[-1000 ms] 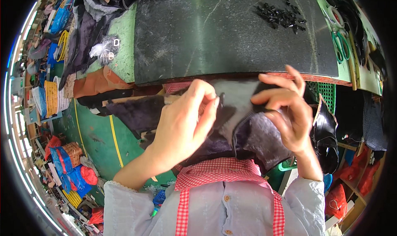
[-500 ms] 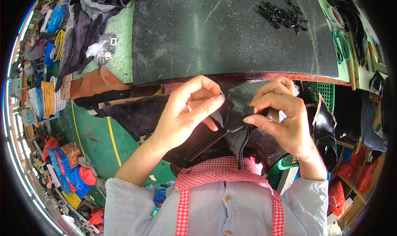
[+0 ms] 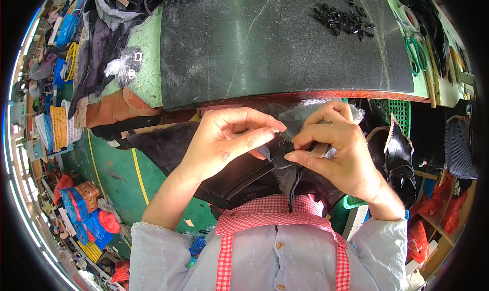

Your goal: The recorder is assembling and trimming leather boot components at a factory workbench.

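Observation:
My left hand (image 3: 224, 144) pinches a small black zipper slider (image 3: 280, 139) between thumb and forefinger. Facing it, my right hand (image 3: 338, 151) grips the end of a black zipper (image 3: 289, 161) with bent fingers. Slider and zipper end are close together; whether they touch is hard to make out. The zipper belongs to a black leather piece (image 3: 239, 181) with grey fleece lining (image 3: 303, 112), which hangs over my lap below the table edge. Fingertips hide part of the zipper end.
A dark slab (image 3: 285, 46) covers the table ahead, with a pile of small black parts (image 3: 344, 20) at its far right. Green-handled scissors (image 3: 419, 55) lie right of it. A clear plastic bag (image 3: 122, 67) and dark lined pieces (image 3: 99, 41) sit left. Black boots (image 3: 400, 161) stand at my right.
My hands have come closer together, the right one moving left with the zipper end toward the slider. The left hand has lowered slightly.

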`<state>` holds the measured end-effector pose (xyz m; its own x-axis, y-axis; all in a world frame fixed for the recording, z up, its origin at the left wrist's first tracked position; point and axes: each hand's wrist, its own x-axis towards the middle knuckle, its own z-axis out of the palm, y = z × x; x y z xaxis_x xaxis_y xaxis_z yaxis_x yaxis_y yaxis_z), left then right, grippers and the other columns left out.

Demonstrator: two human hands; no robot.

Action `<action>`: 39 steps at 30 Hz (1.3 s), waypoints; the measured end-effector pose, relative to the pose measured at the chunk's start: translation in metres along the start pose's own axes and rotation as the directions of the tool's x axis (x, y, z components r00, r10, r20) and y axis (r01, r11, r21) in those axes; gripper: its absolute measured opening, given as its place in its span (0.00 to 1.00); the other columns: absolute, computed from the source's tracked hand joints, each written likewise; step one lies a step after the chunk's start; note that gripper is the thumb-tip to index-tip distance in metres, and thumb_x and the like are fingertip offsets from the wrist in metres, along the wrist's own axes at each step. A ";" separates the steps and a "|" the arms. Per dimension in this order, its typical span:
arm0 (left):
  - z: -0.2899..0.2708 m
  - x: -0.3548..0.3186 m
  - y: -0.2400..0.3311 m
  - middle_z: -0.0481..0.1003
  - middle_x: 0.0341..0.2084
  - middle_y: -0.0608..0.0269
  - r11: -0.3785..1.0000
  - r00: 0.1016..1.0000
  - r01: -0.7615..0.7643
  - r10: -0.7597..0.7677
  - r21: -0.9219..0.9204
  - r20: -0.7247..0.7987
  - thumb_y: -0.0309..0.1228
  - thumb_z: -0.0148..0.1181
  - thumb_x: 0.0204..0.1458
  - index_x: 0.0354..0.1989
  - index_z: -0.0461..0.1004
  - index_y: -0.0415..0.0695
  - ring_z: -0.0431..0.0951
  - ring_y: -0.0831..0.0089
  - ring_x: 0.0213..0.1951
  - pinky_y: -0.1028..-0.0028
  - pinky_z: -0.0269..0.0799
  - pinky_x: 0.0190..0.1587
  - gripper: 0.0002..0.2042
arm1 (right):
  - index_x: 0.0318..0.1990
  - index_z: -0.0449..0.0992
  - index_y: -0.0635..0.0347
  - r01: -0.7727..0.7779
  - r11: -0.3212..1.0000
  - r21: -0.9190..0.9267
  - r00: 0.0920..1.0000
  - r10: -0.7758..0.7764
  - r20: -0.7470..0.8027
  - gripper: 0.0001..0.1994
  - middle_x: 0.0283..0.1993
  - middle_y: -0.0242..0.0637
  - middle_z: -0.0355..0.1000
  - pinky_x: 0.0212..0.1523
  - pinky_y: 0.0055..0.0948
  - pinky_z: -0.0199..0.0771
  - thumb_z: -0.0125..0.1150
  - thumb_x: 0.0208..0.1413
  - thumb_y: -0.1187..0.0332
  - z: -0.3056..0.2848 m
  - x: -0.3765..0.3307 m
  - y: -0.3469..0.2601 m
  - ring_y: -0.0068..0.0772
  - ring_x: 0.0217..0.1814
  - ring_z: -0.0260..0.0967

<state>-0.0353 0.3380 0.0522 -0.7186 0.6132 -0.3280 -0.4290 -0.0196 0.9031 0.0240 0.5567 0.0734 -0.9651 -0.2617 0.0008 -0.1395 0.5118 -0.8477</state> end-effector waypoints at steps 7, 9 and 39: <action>0.000 0.002 0.002 0.77 0.36 0.60 0.997 0.998 -0.042 0.039 0.066 0.040 0.23 0.60 0.54 0.37 0.79 0.36 0.75 0.79 0.36 0.81 0.70 0.39 0.06 | 0.32 0.80 0.58 -0.005 0.999 0.038 1.000 0.005 0.008 0.07 0.31 0.29 0.72 0.57 0.32 0.49 0.71 0.46 0.69 -0.001 0.000 -0.001 0.24 0.38 0.67; 0.000 0.003 0.002 0.77 0.34 0.60 0.998 0.999 -0.018 0.016 0.059 0.027 0.22 0.60 0.54 0.38 0.79 0.36 0.75 0.78 0.37 0.80 0.71 0.39 0.06 | 0.32 0.80 0.58 -0.018 0.998 0.056 1.000 0.018 0.010 0.07 0.30 0.29 0.72 0.56 0.32 0.50 0.71 0.46 0.69 -0.001 0.000 0.000 0.24 0.38 0.67; -0.007 0.006 -0.004 0.80 0.32 0.58 0.994 0.994 0.070 -0.076 0.086 0.074 0.26 0.64 0.52 0.41 0.79 0.35 0.80 0.76 0.32 0.78 0.80 0.34 0.10 | 0.27 0.69 0.52 0.240 0.962 -0.132 0.912 -0.270 -0.308 0.18 0.30 0.27 0.75 0.49 0.36 0.60 0.77 0.33 0.75 0.021 0.003 0.015 0.26 0.35 0.72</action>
<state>-0.0417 0.3368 0.0443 -0.6413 0.6696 -0.3747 -0.4295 0.0914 0.8984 0.0237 0.5461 0.0496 -0.9110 -0.1250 0.3930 -0.3952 0.5372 -0.7452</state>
